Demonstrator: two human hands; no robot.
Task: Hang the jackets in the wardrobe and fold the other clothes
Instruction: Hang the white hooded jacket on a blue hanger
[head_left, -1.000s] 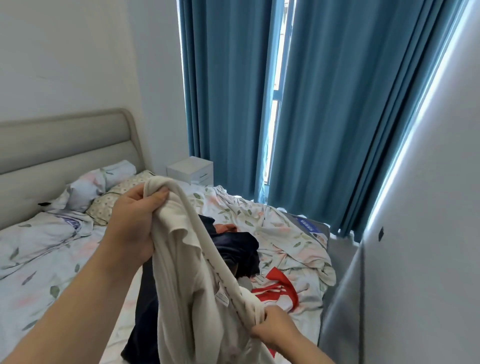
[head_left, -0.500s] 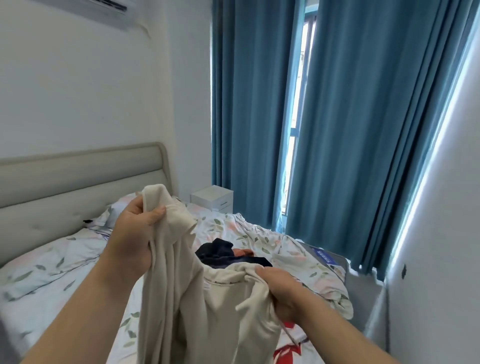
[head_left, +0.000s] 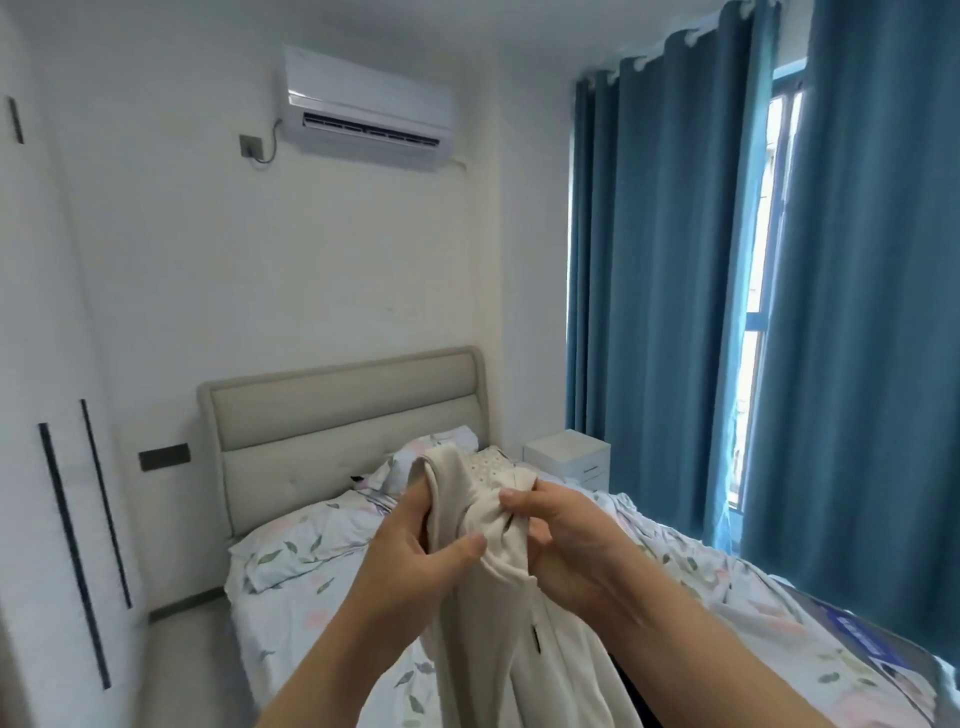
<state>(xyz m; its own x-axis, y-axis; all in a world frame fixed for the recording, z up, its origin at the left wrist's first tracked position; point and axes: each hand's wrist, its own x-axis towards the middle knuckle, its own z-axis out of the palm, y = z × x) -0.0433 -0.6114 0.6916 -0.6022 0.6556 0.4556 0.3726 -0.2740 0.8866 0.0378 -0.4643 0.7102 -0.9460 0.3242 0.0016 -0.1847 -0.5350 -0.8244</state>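
Nearest, the cream garment hung down from both hands over the near part of the bed, off the sheet where it showed. A second before, the hands were well apart, the left high at one end and the right low near the hem. Now they had met at the top of it. The left hand had its grip clamped on a bunched fold, thumb laid across the front. The right hand, just beside it, had its grip pinched on the next fold, with fingertips pressed into the cloth. A small dark slit or pull showed lower down; I could not tell which.

The view had also swung left and up. The dark and red clothes on the bed had dropped out of sight. In their place came the pillow, the headboard and, at far left, white panels with dark strip handles, probably the wardrobe. My reading was that the garment was being gathered by its top and sorted, either for hanging or for folding. Neither was done yet.

Farther off stood the nightstand, the blue curtains and the air conditioner.

As for writing, the small white tag seen inside the garment a second before was now hidden. A blue packet at the bed's right edge carried pale print, too blurred to read. No brand could be made out on the air conditioner
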